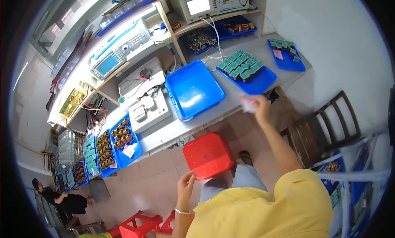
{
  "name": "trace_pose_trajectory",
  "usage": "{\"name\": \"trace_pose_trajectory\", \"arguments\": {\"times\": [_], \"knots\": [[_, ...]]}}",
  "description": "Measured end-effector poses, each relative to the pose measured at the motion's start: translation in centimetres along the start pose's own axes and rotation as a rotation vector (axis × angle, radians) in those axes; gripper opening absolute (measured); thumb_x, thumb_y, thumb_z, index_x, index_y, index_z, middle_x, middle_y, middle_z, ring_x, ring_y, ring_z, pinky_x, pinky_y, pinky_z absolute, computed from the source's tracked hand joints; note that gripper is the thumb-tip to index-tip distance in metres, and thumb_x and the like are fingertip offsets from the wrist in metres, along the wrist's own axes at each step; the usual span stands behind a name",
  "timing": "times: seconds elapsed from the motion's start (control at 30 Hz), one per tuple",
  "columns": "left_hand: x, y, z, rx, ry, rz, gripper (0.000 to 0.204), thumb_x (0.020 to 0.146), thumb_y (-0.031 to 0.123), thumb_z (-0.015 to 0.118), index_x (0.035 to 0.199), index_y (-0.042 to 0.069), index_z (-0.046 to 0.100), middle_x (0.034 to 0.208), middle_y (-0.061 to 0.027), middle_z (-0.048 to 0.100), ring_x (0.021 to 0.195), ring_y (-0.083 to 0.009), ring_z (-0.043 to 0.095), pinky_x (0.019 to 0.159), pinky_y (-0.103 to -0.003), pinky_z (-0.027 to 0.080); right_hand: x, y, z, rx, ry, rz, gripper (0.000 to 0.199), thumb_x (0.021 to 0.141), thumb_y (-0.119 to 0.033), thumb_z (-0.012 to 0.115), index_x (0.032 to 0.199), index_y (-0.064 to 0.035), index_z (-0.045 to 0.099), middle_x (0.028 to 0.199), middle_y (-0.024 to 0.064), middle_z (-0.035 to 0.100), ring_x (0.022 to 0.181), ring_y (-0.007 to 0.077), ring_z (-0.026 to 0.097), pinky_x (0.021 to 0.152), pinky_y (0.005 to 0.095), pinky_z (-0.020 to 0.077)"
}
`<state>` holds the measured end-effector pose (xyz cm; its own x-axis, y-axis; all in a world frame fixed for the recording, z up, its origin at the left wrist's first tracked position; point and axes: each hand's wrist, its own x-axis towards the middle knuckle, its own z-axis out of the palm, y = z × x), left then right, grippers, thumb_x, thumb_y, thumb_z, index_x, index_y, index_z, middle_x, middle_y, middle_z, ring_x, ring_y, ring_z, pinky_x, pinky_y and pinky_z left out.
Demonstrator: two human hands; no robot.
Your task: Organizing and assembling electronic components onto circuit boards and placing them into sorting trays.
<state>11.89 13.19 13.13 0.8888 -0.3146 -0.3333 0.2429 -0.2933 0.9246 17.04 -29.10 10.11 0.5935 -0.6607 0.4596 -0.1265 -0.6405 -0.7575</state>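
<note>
My right hand (262,109) is stretched forward past the front edge of the bench, its fingers closed on a pink slip of paper (247,103) that is blurred by motion. Closest to it is a blue tray (261,82) stacked with teal-topped components (239,65). Beside that tray lies an empty blue bin (195,89). Low near my body, my left hand (186,186) has loosely bent fingers with nothing seen in them. It is by the near corner of a red stool (207,155); whether it touches the stool I cannot tell.
Test instruments (212,5) stand on the shelves. A white fixture box (150,112) and blue trays of wound coils (122,135) line the bench leftward. Another blue tray (290,64) is at the far right. A wooden chair (325,127) stands right; a person (61,199) is at far left.
</note>
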Motion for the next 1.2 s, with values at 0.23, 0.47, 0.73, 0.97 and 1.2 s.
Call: {"name": "trace_pose_trajectory", "arguments": {"times": [0.23,0.47,0.73,0.97,1.2], "knots": [[2.8,-2.6,4.9,0.175,0.192,-0.209,0.023,0.084,0.013,0.056,0.103,0.0,0.06,0.09,-0.0103,0.065,0.078,-0.0145,0.061,0.07,-0.026,0.048,8.2,14.0,5.5,-0.478,-0.29,-0.416,0.027,0.074,-0.018,0.062,0.098,-0.0053,0.061,0.103,0.0075,0.057,0.101,0.0256,0.049,0.084,0.0421,0.0369],[4.2,1.0,9.6,0.317,0.151,-0.305,0.026,0.085,0.013,0.055,0.107,-0.001,0.058,0.09,-0.009,0.064,0.078,-0.0129,0.061,0.07,-0.024,0.048,8.1,14.4,6.9,-0.414,-0.42,-0.343,0.031,0.079,-0.029,0.058,0.102,-0.008,0.06,0.115,0.0098,0.051,0.105,0.0268,0.046,0.084,0.0406,0.0359],[4.8,2.0,11.1,0.412,0.104,-0.338,0.026,0.084,0.012,0.056,0.108,0.003,0.058,0.091,-0.0161,0.064,0.081,-0.0215,0.062,0.071,-0.03,0.049,9.9,14.6,7.3,-0.506,-0.556,-0.202,0.016,0.081,-0.019,0.055,0.09,-0.0068,0.06,0.098,0.0107,0.053,0.092,0.0285,0.051,0.076,0.0409,0.0393],[3.1,-0.3,11.2,0.415,0.136,-0.32,0.026,0.084,0.014,0.055,0.108,0.003,0.058,0.092,-0.0167,0.063,0.081,-0.0233,0.063,0.071,-0.031,0.049,16.6,13.1,8.0,-0.206,-0.463,-0.35,0.036,0.07,0.0,0.059,0.104,-0.0056,0.05,0.105,0.0089,0.049,0.1,0.0288,0.05,0.078,0.0386,0.0443],[3.1,-0.1,12.2,0.425,0.144,-0.32,0.027,0.084,0.015,0.055,0.107,0.002,0.058,0.091,-0.0175,0.063,0.08,-0.024,0.063,0.07,-0.031,0.048,18.4,15.2,9.4,-0.433,-0.783,-0.325,0.037,0.07,-0.003,0.063,0.104,-0.0085,0.049,0.109,0.0088,0.047,0.092,0.0305,0.055,0.072,0.0398,0.0477]]}}
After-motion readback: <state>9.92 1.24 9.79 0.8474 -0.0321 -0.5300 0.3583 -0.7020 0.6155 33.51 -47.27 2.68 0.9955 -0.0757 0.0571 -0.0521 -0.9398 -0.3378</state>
